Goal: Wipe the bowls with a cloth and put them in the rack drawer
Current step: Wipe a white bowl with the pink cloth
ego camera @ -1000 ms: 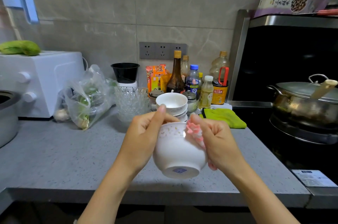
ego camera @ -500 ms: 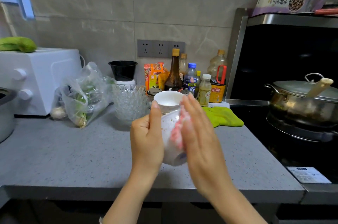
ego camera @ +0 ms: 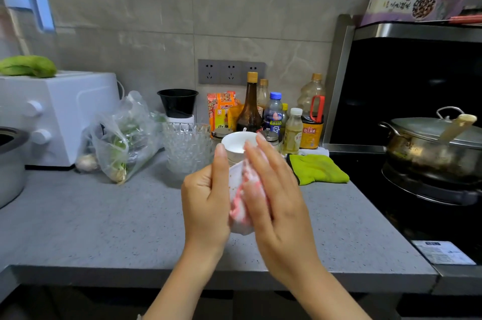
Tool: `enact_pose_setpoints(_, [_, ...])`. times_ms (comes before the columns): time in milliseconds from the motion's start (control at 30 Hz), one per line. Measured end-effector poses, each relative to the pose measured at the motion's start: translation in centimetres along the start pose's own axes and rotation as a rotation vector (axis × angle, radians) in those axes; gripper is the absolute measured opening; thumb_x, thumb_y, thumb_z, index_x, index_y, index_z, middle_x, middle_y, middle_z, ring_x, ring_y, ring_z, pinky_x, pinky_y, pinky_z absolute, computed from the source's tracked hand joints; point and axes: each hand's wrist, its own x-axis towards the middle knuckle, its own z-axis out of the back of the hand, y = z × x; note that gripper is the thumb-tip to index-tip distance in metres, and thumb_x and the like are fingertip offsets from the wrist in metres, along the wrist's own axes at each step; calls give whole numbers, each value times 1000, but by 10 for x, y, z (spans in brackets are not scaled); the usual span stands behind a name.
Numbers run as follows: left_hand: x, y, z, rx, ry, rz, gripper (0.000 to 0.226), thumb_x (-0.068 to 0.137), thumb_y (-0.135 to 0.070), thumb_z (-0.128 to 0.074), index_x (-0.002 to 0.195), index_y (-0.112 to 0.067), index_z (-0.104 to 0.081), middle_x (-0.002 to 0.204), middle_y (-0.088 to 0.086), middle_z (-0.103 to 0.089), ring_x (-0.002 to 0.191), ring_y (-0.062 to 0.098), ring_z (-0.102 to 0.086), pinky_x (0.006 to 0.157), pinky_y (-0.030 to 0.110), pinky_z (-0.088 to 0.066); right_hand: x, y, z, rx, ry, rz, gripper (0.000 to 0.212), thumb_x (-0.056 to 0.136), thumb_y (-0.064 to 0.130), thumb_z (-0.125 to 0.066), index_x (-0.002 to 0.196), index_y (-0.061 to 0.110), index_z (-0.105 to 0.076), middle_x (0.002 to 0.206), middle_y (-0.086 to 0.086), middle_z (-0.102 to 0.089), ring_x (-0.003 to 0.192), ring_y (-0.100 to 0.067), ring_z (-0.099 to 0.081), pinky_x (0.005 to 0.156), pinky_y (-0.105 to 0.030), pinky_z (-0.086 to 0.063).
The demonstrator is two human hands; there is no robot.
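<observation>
Grey speckled countertop [ego camera: 104,228], kitchen corner, hob to one side; person stands at the front edge, both hands raised just above it.

Left hand [ego camera: 206,197] grips the bowl [ego camera: 234,176], fingers curled round its far side, thumb upright along the near wall; the bowl sits on edge between the two hands, clear of the counter.

Right hand [ego camera: 276,199] lies flat, its fingers [ego camera: 263,158] straight and close together, pressing the pink-and-white cloth [ego camera: 246,189] against the bowl; nothing is pinched.

Change over the last second: the bowl faced the wearer base-first with the cloth bunched in curled fingers at the rim; it is now turned sideways and the right hand has flattened out; half a second ago the pose already matched this one. Motion blur on the right hand suggests rubbing (judgement, not measurement).

Reading: the wipe has passed from rim to wall; this bowl is not finished; the stack of white bowls [ego camera: 236,142] behind the hands waits on the counter beside a glass bowl [ego camera: 187,147]; the rack drawer is not in view, so no stowing has begun.
</observation>
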Motion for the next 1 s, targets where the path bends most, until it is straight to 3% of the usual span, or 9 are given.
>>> enact_pose_setpoints(100, [4,0,6,-96,25,120,52,82,-47,-45,40,-18,-50,41,-3,-47,39,8,-45,40,19,-34,10,-1,9,427,19,-281,45,94,51,-34,129,32,-54,131,19,-57,125,3,-48,103,-20,-39])
enact_pose_setpoints(167, [7,2,11,-153,44,202,51,78,-49,-48,50,-7,-56,46,6,-50,42,14,-50,43,21,-36,15,-2,16,565,61,-512,42,95,51,-40,112,21,-64,94,10,-71,84,7,-64,69,-15,-50])
enact_pose_setpoints(233, [10,4,17,-173,76,272,51,77,-51,-50,49,-9,-59,49,10,-55,44,18,-55,44,23,-41,17,-5,21,645,96,-668,54,94,50,-48,79,-1,-60,53,5,-61,40,0,-52,35,-12,-34])
enact_pose_setpoints(300, [13,5,20,-182,129,313,49,78,-50,-50,49,-14,-65,51,9,-60,46,18,-59,46,23,-45,16,-8,25,630,144,-638,73,85,62,-52,62,-7,-51,40,-6,-46,24,-10,-37,28,-14,-23])
enact_pose_setpoints(400, [17,6,23,-75,224,270,61,81,-50,-45,66,6,-64,50,7,-58,47,13,-56,48,19,-44,18,-9,29,604,122,-594,65,87,58,-50,41,13,-46,34,-8,-41,21,-12,-34,28,-12,-23])
enact_pose_setpoints(533, [22,-4,23,68,393,126,59,95,-44,-36,55,-13,-65,51,-3,-60,52,4,-55,55,13,-44,30,-8,41,529,224,-509,53,81,49,-48,41,14,-46,34,-3,-42,22,-12,-33,28,-12,-22])
enact_pose_setpoints(633, [26,-8,20,261,488,-44,76,92,-63,-34,59,0,-60,55,14,-60,54,29,-56,55,42,-48,33,-7,40,448,263,-463,49,83,45,-50,47,13,-44,36,-1,-41,23,-11,-33,28,-13,-21])
enact_pose_setpoints(767, [23,-9,12,365,405,-132,79,84,-68,-31,50,3,-42,49,23,-45,49,37,-44,51,52,-39,30,-4,34,473,249,-428,49,86,42,-50,43,19,-43,35,3,-40,25,-6,-33,29,-14,-22])
enact_pose_setpoints(1000, [13,3,8,-32,-26,182,57,98,-39,-44,50,-10,-43,40,0,-44,37,11,-46,38,18,-32,14,4,19,624,-13,-637,34,100,41,-39,83,25,-62,54,12,-61,41,4,-51,37,-7,-33])
